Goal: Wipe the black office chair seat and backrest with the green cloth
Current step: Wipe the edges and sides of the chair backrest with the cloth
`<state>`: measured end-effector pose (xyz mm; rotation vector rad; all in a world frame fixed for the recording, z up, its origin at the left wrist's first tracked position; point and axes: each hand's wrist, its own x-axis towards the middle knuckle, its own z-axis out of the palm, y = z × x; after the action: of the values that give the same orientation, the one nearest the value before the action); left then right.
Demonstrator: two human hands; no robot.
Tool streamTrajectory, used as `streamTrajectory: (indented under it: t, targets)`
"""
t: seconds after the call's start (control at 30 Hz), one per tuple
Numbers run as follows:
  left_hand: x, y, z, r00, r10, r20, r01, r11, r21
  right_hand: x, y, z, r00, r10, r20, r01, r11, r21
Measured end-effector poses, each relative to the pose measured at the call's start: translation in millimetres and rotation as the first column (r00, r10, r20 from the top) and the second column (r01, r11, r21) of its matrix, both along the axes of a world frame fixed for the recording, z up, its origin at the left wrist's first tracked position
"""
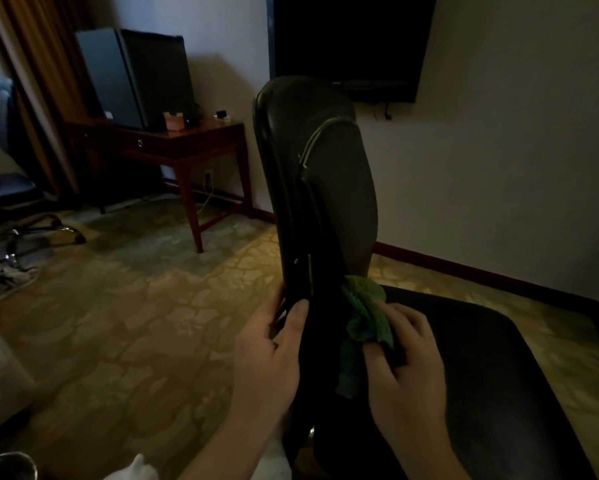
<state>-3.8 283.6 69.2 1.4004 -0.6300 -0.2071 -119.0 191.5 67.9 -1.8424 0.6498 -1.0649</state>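
The black office chair stands side-on in front of me, its backrest (329, 188) rising in the middle and its seat (471, 362) spreading to the lower right. My left hand (270, 355) grips the lower rear edge of the backrest, thumb on the near side. My right hand (405, 362) holds the crumpled green cloth (363, 320) and presses it into the bottom of the backrest where it meets the seat. Part of the cloth hangs down below my fingers.
A wooden desk (187, 147) with a dark mini fridge (135, 77) stands at the back left. A wall-mounted television (350, 39) hangs behind the chair. Another wheeled chair (10, 199) and shoes (3, 282) lie at the far left on the patterned carpet.
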Motion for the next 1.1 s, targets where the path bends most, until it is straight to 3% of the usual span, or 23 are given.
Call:
streamTrajectory:
  t: [0.2, 0.47, 0.6, 0.73, 0.97, 1.1]
  targets:
    - [5, -7, 30, 0.993, 0.056, 0.1, -0.048, 0.995, -0.083, 24, 5, 45, 0.991, 0.019, 0.135, 0.028, 0.941, -0.337]
    - [3, -2, 21, 0.998, 0.047, 0.043, -0.044, 0.996, -0.077, 41, 10, 24, 0.999, -0.047, -0.001, 0.035, 0.768, -0.64]
    - [3, -2, 22, 0.999, 0.045, -0.024, -0.047, 0.994, -0.104, 34, 10, 5, 0.995, -0.087, -0.055, 0.022, 0.707, -0.706]
    - [2, -2, 22, 0.999, 0.015, -0.05, -0.022, 0.99, -0.14, 21, 7, -12, 0.989, -0.111, -0.103, 0.007, 0.713, -0.701]
    - [2, -3, 17, 0.999, -0.015, -0.033, 0.009, 0.986, -0.169, 28, -6, 33, 0.99, -0.141, 0.021, 0.117, 0.721, -0.683]
    - [4, -4, 18, 0.999, 0.002, -0.043, -0.008, 0.988, -0.156, 39, -4, 38, 0.983, -0.173, -0.056, 0.082, 0.7, -0.709]
